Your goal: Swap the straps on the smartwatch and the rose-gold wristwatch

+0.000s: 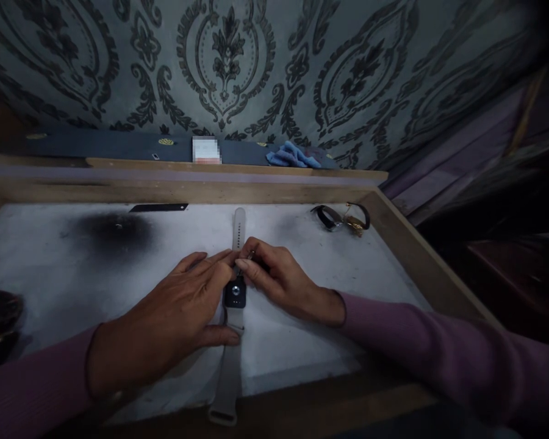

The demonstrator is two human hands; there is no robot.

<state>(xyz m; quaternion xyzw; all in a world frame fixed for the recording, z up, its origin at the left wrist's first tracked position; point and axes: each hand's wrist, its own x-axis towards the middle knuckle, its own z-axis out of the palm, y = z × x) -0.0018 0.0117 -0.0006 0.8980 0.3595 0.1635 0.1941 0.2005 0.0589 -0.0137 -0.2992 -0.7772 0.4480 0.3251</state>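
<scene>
A smartwatch [235, 294] lies face down on the white tray surface, its dark back showing a round sensor. Its light grey strap [226, 381] runs toward the near edge, and the other strap part [240, 225] points to the far side. My left hand [178, 308] is closed on the watch from the left, thumb on the near strap, fingertips at the upper end of the case. My right hand [279, 277] pinches a small, thin metal item [251, 255] at the joint between case and far strap; its shape is mostly hidden.
A dark blade [160, 208] lies near the back rim. Two watches [341, 218] rest at the back right, dark round objects [0, 311] at the far left. On the ledge are a blue cloth [293, 155] and a small box [206, 150]. The wooden rim [407, 262] surrounds the tray.
</scene>
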